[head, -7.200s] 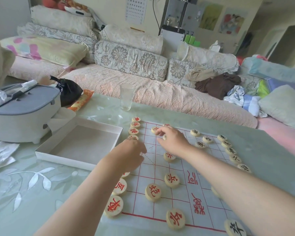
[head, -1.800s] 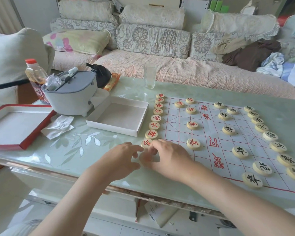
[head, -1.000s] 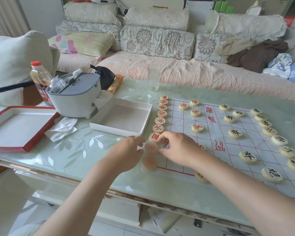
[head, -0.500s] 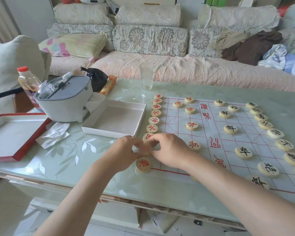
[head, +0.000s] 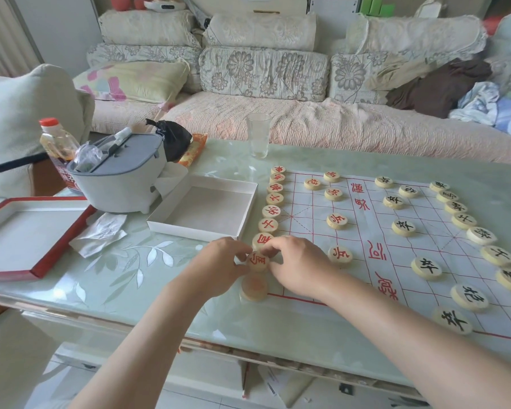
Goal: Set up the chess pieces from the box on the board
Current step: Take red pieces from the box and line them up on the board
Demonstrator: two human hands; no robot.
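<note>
Piece (head: pixel 258 261): a red-marked disc, face up, at the board's near left edge, second from the near end of the red column.
Grip: the left hand (head: pixel 219 268) curls its fingertips against the piece's left rim. The right hand (head: pixel 297 268) curls its fingers over the far and right rim. Both hands are closed on the piece and pinch it between them (lifted or resting, I cannot tell).
Key relation: the piece lies between the two hands, just right of the left fingertips and just left of the right ones. Neither hand is nearer. Being round, it has no long axis, so only its flat face and its spot in the row matter.
Likely next move: a small nudge to seat it in line, judging by the row.
Neighbours: the next disc (head: pixel 262 240) sits just beyond, partly under the right fingers. The corner disc (head: pixel 254 288) sits just nearer and its mark is blurred. Either could be knocked.
Red column (head: pixel 270 212): runs away along the left edge.
Board (head: pixel 307 208): a paper grid on the table.
Black pieces (head: pixel 404 227): on the right side, well apart.
Box (head: pixel 189 231): just left of the column.
</note>
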